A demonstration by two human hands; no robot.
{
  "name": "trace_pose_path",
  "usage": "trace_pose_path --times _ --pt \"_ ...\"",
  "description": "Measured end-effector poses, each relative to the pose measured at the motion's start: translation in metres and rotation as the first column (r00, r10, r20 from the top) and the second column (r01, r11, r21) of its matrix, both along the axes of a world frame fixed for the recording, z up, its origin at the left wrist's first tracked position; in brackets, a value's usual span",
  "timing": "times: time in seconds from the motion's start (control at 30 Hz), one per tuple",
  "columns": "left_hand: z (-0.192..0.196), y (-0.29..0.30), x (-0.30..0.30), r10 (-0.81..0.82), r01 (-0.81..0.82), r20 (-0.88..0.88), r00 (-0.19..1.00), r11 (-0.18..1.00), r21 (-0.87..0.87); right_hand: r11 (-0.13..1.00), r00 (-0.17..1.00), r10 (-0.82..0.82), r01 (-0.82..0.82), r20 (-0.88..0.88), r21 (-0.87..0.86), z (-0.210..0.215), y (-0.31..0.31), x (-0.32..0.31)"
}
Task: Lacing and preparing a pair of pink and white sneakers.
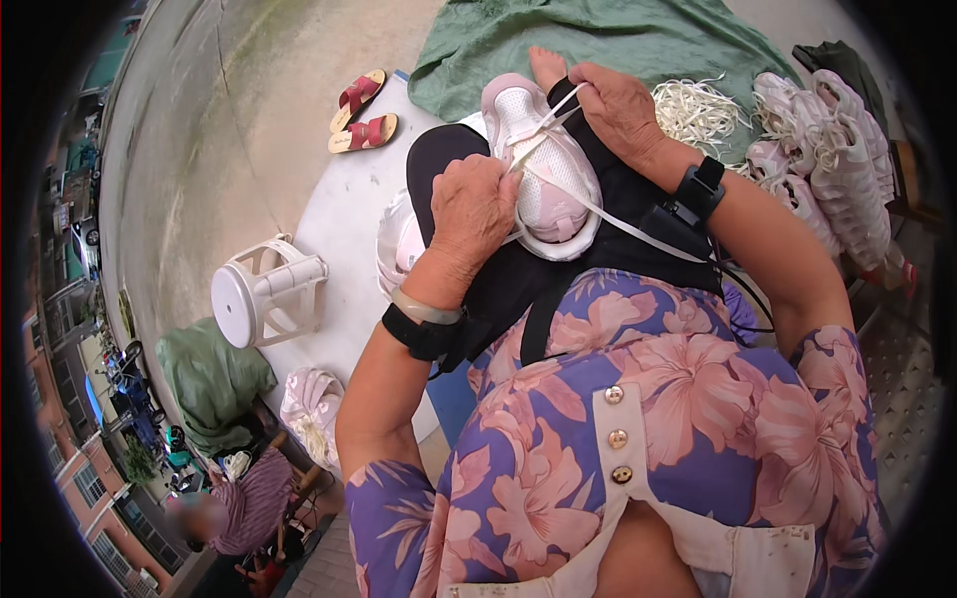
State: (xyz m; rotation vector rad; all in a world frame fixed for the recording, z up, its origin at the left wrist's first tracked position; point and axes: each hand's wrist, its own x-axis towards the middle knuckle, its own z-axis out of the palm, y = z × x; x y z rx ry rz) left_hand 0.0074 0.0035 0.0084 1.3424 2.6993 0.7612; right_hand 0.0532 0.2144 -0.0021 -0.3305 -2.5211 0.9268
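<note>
A white and pale pink sneaker [553, 194] rests on my lap over black cloth, its toe pointing away from me. A white shoelace [558, 108] crosses its upper. My right hand [618, 115], beyond the shoe's right side, pinches one end of this lace and holds it taut. At the shoe's left edge, my left hand [471, 204] is closed with thumb and forefinger on the lace close to the eyelets. A loose length of lace trails right across my thigh. Partly hidden beside my left wrist is another white and pink shoe [404, 239].
A pile of white laces [695, 112] lies on green cloth [598, 30]. Several white-pink sneakers [822, 149] are heaped at the right. To the left are a tipped white plastic stool [264, 291], red sandals [362, 110] and a bundle of pinkish shoes [311, 409]. Another person [249, 503] sits lower left.
</note>
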Motion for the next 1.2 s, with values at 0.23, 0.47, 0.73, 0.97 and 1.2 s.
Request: trace_pose_path --times 0.23,0.47,0.73,0.97,1.2 --pt "0.037 -0.029 0.02 -0.189 0.185 0.052 0.981 0.981 0.063 1.0 0.999 0.028 -0.027 -0.016 0.01 -0.014 -0.013 0.007" --pt "0.065 -0.116 0.068 -0.197 0.195 0.017 0.98 0.947 -0.255 0.981 0.982 0.172 -0.177 0.075 0.081 -0.012 -0.022 0.018" --pt "0.042 -0.128 0.071 0.059 -0.099 -0.182 0.982 0.97 -0.223 0.949 0.949 0.308 -0.311 0.069 0.043 0.001 -0.017 0.039" --pt "0.043 -0.144 0.085 -0.086 0.058 -0.073 0.994 0.946 -0.32 0.955 0.944 0.297 -0.294 0.145 -0.038 -0.002 -0.014 0.04" --pt "0.035 -0.099 0.071 0.298 -0.461 0.756 0.583 0.887 0.006 0.94 0.953 0.282 -0.297 0.108 0.169 -0.012 -0.014 0.036"
